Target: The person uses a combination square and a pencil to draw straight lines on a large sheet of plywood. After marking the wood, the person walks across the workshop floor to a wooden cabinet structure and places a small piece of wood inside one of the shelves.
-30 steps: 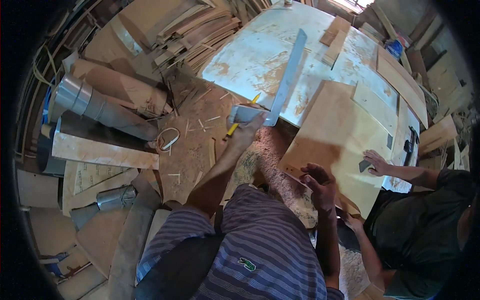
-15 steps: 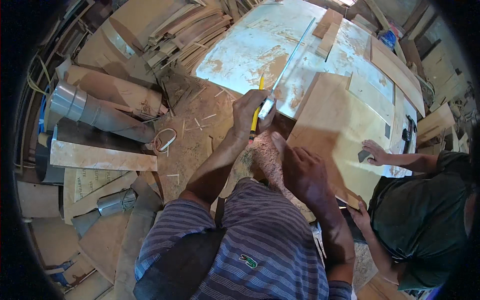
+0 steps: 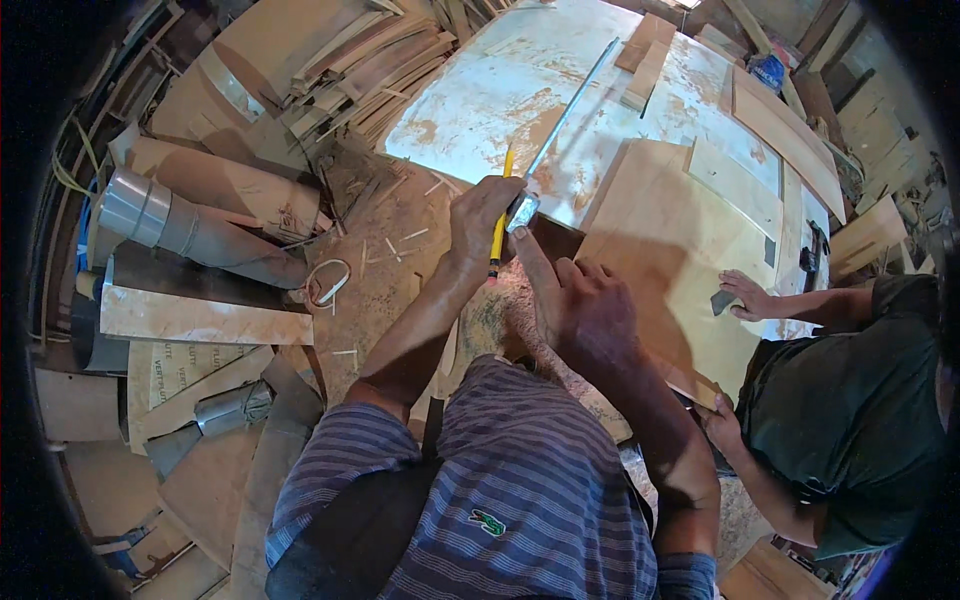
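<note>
My left hand (image 3: 477, 218) is closed around a tape measure (image 3: 522, 212) and also keeps a yellow pencil (image 3: 498, 235) in its grip, point upward. The tape's long blade (image 3: 572, 108) runs out from the case, away over the white-topped table (image 3: 480, 100). My right hand (image 3: 590, 305) holds nothing; its index finger is stretched out, its tip at the near end of the tape measure's case, and its other fingers are loosely bent. Just to the right lies a large plywood sheet (image 3: 640, 220) on the table.
At right, a co-worker in a dark shirt rests one hand (image 3: 746, 296) with a dark grey piece on the plywood; the other hand (image 3: 722, 425) is at its near edge. Wood strips (image 3: 375, 75) are piled far left. Rolled sheets (image 3: 215, 185) and a metal cylinder (image 3: 135, 205) stand left.
My right index finger has stretched forward to the tape measure's case. My left hand with the tape measure and pencil has shifted slightly left.
</note>
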Demonstrator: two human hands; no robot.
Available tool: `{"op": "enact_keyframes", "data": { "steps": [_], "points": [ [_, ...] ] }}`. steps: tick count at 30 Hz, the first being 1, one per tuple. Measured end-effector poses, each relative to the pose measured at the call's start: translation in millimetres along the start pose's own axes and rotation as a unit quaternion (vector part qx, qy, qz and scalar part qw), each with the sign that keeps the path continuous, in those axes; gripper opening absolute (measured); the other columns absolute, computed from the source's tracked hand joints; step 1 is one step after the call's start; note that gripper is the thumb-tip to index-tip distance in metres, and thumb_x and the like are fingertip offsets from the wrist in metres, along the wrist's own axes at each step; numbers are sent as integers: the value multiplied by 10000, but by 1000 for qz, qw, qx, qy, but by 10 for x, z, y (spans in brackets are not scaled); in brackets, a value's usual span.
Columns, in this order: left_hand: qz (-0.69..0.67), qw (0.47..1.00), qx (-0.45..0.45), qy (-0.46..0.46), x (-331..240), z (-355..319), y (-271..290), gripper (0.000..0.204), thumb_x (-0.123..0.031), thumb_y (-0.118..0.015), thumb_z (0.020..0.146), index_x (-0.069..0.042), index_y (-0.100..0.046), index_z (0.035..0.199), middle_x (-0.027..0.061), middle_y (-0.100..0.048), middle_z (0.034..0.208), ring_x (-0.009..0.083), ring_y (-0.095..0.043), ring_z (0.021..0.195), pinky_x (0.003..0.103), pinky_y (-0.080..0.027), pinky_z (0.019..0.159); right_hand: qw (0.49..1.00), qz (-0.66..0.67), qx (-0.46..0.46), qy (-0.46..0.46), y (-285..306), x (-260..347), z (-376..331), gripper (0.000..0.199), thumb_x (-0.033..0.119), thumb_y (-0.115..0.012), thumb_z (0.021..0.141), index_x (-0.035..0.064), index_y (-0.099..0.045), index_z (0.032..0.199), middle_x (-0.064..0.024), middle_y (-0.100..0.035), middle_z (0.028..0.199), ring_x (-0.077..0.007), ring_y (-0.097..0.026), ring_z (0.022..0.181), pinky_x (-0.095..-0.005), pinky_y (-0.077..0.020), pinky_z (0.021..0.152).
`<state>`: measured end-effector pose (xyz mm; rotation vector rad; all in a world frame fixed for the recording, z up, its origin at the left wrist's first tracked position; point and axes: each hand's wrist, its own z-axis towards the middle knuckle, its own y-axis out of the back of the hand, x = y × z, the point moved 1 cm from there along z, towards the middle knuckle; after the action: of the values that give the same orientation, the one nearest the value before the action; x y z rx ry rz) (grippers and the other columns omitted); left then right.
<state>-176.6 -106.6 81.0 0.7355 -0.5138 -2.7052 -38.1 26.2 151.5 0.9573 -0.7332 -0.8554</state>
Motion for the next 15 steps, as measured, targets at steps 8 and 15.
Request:
{"op": "enact_keyframes", "data": {
  "steps": [8, 15],
  "points": [
    [-22, 999, 14, -21, -60, -18, -1, 356, -190, -690, 678, 14, -604, 958, 158, -609, 770, 298, -629, 667, 353, -509, 573, 999, -30, -11, -17, 37, -25, -25, 589, 145, -596, 769, 47, -448, 1331, -95, -536, 772, -243, -567, 725, -371, -471, 607],
    [-24, 999, 39, -12, -197, -42, 15, 337, -151, -698, 675, 12, -617, 959, 145, -603, 758, 290, -621, 651, 344, -499, 565, 999, -33, -29, -31, 36, -99, -92, 501, 136, -587, 774, 30, -505, 1257, -100, -579, 777, -248, -585, 722, -371, -500, 640]
  ]
}}
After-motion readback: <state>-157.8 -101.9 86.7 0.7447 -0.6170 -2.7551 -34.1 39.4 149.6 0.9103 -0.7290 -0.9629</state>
